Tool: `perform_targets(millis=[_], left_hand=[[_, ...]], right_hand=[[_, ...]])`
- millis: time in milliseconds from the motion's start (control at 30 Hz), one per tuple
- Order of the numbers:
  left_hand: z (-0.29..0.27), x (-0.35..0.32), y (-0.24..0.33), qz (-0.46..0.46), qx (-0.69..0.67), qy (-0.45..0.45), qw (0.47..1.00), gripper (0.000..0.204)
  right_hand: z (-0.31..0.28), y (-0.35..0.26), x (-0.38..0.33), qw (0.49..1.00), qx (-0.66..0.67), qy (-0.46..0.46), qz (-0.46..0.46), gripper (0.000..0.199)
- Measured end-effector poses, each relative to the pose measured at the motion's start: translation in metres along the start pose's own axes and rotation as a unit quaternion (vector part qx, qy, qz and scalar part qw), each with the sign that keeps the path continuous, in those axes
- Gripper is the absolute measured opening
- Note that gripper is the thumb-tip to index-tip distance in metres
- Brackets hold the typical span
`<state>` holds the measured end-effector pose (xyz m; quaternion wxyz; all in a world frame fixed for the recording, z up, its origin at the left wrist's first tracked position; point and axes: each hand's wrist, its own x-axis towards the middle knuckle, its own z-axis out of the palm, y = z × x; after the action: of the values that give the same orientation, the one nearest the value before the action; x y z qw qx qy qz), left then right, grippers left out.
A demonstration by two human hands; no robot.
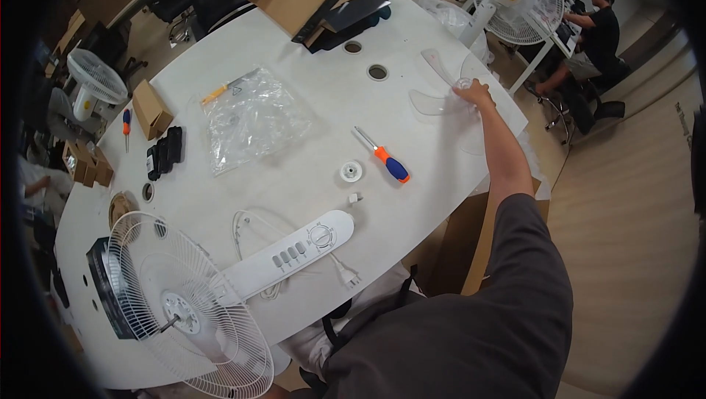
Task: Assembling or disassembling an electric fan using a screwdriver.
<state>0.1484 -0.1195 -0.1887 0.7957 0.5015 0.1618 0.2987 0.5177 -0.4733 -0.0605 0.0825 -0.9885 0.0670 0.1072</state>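
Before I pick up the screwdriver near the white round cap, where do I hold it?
Take the screwdriver by its thick handle, probably best from the near right: it lies flat, handle end nearest, thin metal shaft pointing away left.

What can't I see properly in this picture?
In the head view:
- Left hand: not visible; the lower edge cuts off that side.
- Hub of the clear plastic fan blades: partly covered by the bare right hand.
- Marks around the round white plastic dial: too small to read.
- Part of the brown cardboard box: hidden behind the dark grey cloth sleeve.
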Motion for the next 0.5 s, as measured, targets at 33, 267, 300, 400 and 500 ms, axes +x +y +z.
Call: perform_targets(millis=[33, 267, 300, 400, 500], left_hand=[[-0.006, -0.003, 0.006, 0.001, -0.003, 0.016, 1.0, 0.055], [-0.033, -0.034, 0.056, -0.007, -0.024, 0.076, 0.997, 0.053], [-0.036, -0.039, 0.064, -0.011, -0.026, 0.079, 0.996, 0.053], [-0.054, -0.066, 0.098, -0.02, -0.024, 0.093, 0.995, 0.052], [-0.1, -0.11, 0.138, -0.012, -0.009, 0.153, 0.988, 0.052]], right_hand=[[0.001, -0.005, -0.011, 0.998, -0.067, 0.006, -0.011, 0.1], [-0.018, 0.004, -0.066, 1.0, 0.026, -0.002, 0.013, 0.104], [-0.023, 0.002, -0.078, 0.999, 0.017, 0.045, -0.009, 0.105], [-0.043, -0.007, -0.121, 0.969, 0.152, 0.068, -0.185, 0.1], [-0.067, -0.07, -0.236, 0.908, 0.233, -0.02, -0.348, 0.093]])
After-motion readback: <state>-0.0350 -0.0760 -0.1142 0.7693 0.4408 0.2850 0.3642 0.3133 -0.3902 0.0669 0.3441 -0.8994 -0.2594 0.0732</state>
